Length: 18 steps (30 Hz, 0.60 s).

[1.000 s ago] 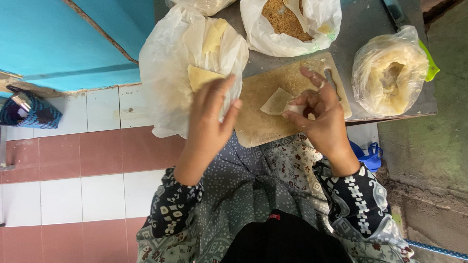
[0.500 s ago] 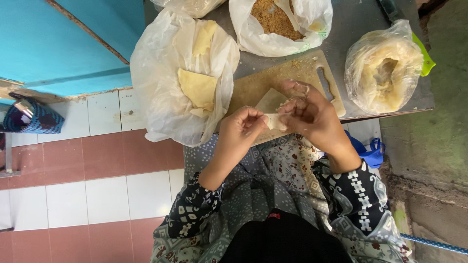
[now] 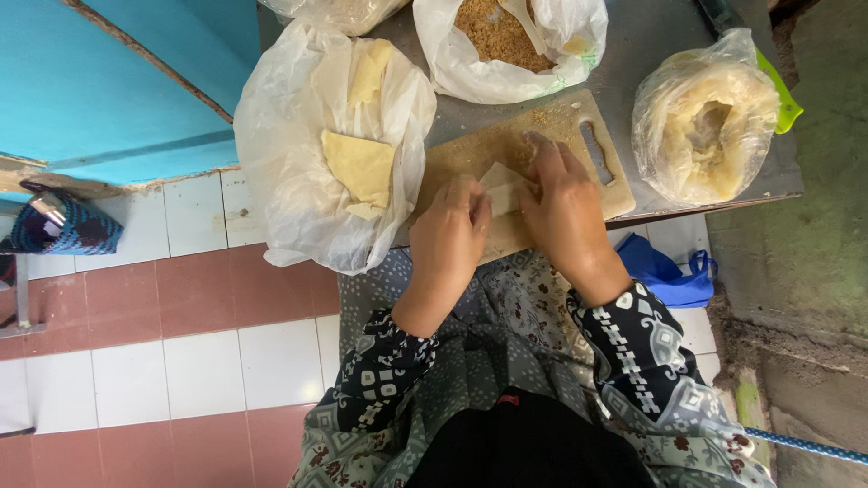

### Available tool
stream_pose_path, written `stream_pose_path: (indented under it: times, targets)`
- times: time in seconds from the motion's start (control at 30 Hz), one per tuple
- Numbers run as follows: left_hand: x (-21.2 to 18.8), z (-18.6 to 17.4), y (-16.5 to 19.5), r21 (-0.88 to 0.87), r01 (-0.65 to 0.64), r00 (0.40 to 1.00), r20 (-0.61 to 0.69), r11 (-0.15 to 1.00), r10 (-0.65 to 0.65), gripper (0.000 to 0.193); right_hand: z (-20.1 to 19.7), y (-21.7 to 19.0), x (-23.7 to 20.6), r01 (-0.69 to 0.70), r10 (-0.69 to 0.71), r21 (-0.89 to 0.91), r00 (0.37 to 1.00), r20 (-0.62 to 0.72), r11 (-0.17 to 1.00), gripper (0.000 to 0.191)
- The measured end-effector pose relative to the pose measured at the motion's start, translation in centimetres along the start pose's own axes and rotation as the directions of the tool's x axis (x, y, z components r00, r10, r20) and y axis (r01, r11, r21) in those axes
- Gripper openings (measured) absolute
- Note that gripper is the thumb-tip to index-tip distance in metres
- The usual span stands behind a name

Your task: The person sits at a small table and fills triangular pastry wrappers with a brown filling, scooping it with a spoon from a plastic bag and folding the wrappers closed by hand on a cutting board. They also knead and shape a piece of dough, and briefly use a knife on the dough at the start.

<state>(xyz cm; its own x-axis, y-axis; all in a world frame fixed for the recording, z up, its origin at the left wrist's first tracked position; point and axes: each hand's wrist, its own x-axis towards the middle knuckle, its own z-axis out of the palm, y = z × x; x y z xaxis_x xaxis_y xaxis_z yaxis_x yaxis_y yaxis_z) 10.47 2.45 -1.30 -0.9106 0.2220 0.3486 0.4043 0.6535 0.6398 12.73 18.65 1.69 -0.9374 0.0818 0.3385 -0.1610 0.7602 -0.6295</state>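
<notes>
My left hand (image 3: 449, 237) and my right hand (image 3: 562, 206) press together on a pale folded pastry wrapper (image 3: 500, 184) lying on a wooden cutting board (image 3: 506, 145). Both hands have fingers curled over the wrapper, which is mostly hidden beneath them. To the left, a white plastic bag (image 3: 298, 172) holds flat yellow wrapper sheets (image 3: 360, 168).
A bag of brown crumbly filling (image 3: 497, 36) with a pale spoon sits behind the board. A clear bag of pale dough pieces (image 3: 705, 117) stands at the right on the grey table (image 3: 651, 36). A blue bag (image 3: 669, 271) lies on the tiled floor; a turquoise wall is at left.
My left hand left the bag of sheets and came to the board. Both hands lowered the wrapper from the air onto the board and now press on it.
</notes>
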Motion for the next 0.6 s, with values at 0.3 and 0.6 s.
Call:
stream_pose_path:
  times: [0.3, 0.6]
  targets:
    - [-1.0, -0.5, 0.0, 0.130, -0.171, 0.985, 0.008, 0.977, 0.172, 0.012, -8.1, 5.0, -4.2, -0.194, 0.090, -0.302, 0.942, -0.324, 0.933, 0.026]
    - [-2.5, 0.0, -0.3, 0.206, -0.219, 0.973, 0.121, 0.954, 0.197, 0.040, -12.8, 14.6, -1.6, 0.084, -0.085, -0.641, 0.996, 0.029, 0.763, 0.037]
